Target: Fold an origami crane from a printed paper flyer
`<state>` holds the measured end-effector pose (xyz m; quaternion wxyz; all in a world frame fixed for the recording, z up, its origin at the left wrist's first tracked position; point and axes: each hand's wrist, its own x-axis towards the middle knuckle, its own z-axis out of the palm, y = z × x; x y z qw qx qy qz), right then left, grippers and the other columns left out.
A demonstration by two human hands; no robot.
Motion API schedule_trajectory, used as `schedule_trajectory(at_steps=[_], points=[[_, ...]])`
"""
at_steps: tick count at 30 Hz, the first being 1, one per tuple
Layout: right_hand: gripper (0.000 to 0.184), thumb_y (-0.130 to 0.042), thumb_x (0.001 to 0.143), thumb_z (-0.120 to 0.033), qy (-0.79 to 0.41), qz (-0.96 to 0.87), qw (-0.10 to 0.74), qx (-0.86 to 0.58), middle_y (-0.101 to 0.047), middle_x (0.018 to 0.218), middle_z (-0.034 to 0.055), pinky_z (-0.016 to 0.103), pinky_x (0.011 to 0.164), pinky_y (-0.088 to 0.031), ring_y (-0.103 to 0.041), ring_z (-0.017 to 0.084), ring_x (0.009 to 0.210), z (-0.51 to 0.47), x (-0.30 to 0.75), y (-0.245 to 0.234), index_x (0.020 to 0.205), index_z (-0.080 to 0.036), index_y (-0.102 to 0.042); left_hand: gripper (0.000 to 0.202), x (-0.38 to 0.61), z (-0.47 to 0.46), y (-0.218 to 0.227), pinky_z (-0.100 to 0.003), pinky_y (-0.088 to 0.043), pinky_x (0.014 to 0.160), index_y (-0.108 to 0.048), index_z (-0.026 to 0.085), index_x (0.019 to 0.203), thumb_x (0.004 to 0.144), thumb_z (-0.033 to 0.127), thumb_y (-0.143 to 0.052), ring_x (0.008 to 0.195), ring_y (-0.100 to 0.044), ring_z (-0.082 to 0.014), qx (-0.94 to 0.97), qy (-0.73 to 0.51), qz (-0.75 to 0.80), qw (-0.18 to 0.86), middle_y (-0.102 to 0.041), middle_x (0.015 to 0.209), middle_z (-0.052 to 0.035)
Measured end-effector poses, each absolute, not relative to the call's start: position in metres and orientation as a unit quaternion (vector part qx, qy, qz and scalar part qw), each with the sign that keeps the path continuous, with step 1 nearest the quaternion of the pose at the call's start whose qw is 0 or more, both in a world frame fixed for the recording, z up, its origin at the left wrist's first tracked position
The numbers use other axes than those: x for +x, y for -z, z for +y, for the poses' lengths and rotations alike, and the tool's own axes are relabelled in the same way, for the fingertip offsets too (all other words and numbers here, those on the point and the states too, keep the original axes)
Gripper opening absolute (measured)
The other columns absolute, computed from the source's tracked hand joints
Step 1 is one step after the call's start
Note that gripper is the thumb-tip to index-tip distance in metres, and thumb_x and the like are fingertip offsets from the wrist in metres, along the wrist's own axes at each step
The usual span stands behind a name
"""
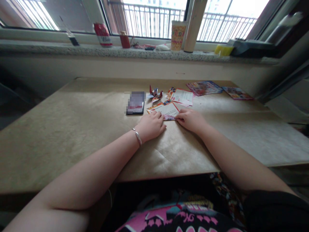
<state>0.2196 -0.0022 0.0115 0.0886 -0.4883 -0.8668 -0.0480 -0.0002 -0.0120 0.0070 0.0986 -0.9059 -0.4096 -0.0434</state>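
Note:
A partly folded printed paper [166,110], white with an orange patterned edge, lies on the table. A narrow purple fold runs along its near edge. My left hand [151,126], with a silver bangle at the wrist, rests palm down over the paper's left part, thumb apart from the fingers. At the paper's right corner, my right hand [190,120] has its thumb and fingertips closed on the edge. Just beyond stands a small folded paper figure [155,94] with pointed tips. Another printed sheet [181,96] lies behind to the right.
A phone [135,103] lies left of the paper. Colourful printed sheets [205,87] and a smaller stack [237,93] are at the back right of the tan table [72,129]. On the windowsill stand a red can [102,34], a patterned cup [178,36] and a yellow object [223,50].

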Motion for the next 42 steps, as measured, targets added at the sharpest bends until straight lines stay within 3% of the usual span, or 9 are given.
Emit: schedule_trajectory(at_steps=[3,9,15,19,26,32,42], points=[[0.029,-0.05,0.092,-0.03,0.043,-0.867,0.091,-0.488,-0.072,0.1,0.0073,0.029,0.076,-0.045,-0.065,0.019,0.087,-0.002,0.22,-0.012,0.101,-0.024,-0.077,0.047,0.001,-0.012,-0.008,-0.039,-0.046,0.094,-0.058,0.009,0.125,0.096,0.042,-0.042,0.111,-0.055,-0.0293,-0.908,0.041,-0.407,0.091,-0.061,0.118,-0.0179],[0.029,-0.051,0.093,-0.031,0.04,-0.87,0.095,-0.483,-0.072,0.101,0.0068,0.029,0.075,-0.044,-0.065,0.019,0.087,-0.001,0.221,-0.011,0.102,-0.025,-0.077,0.048,-0.001,-0.012,-0.007,-0.041,-0.046,0.088,-0.054,0.02,0.133,0.094,0.046,-0.044,0.105,-0.057,-0.0296,-0.911,0.041,-0.397,0.106,-0.061,0.116,-0.016],[0.029,-0.051,0.092,-0.028,0.037,-0.871,0.09,-0.481,-0.072,0.103,0.0071,0.029,0.077,-0.045,-0.065,0.02,0.09,-0.002,0.22,-0.013,0.104,-0.025,-0.077,0.044,-0.001,-0.011,-0.004,-0.044,-0.043,0.096,-0.059,0.019,0.128,0.093,0.044,-0.047,0.111,-0.055,-0.0308,-0.913,0.07,-0.389,0.099,-0.061,0.119,-0.0154],[0.029,-0.051,0.091,-0.026,0.035,-0.873,0.094,-0.477,-0.072,0.104,0.0069,0.029,0.078,-0.045,-0.065,0.02,0.092,-0.002,0.221,-0.012,0.105,-0.025,-0.076,0.047,0.0,-0.008,-0.002,-0.041,-0.041,0.102,-0.056,0.013,0.13,0.095,0.042,-0.045,0.117,-0.052,-0.0282,-0.929,0.072,-0.358,0.067,-0.059,0.127,-0.0141],[0.028,-0.051,0.09,-0.023,0.034,-0.871,0.1,-0.48,-0.071,0.103,0.0067,0.03,0.077,-0.045,-0.065,0.021,0.092,-0.001,0.223,-0.01,0.105,-0.026,-0.075,0.047,0.0,-0.005,-0.005,-0.041,-0.043,0.1,-0.054,0.02,0.135,0.097,0.044,-0.04,0.111,-0.055,-0.0274,-0.935,0.068,-0.345,0.052,-0.061,0.124,-0.011],[0.03,-0.054,0.086,-0.018,-0.017,-0.889,0.144,-0.435,-0.071,0.106,0.005,0.03,0.085,-0.046,-0.064,0.019,0.096,0.002,0.228,-0.007,0.105,-0.027,-0.075,0.045,-0.001,-0.003,-0.003,-0.042,-0.044,0.098,-0.055,0.022,0.136,0.097,0.041,-0.041,0.11,-0.054,-0.0278,-0.934,0.07,-0.347,0.055,-0.061,0.122,-0.0103],[0.031,-0.055,0.083,-0.014,-0.066,-0.889,0.156,-0.425,-0.07,0.098,0.0055,0.028,0.084,-0.049,-0.063,0.016,0.087,0.01,0.237,-0.003,0.1,-0.025,-0.078,0.042,0.001,-0.005,-0.005,-0.042,-0.045,0.094,-0.057,0.019,0.131,0.098,0.037,-0.04,0.106,-0.055,-0.0277,-0.937,0.048,-0.337,0.077,-0.062,0.118,-0.0119]])
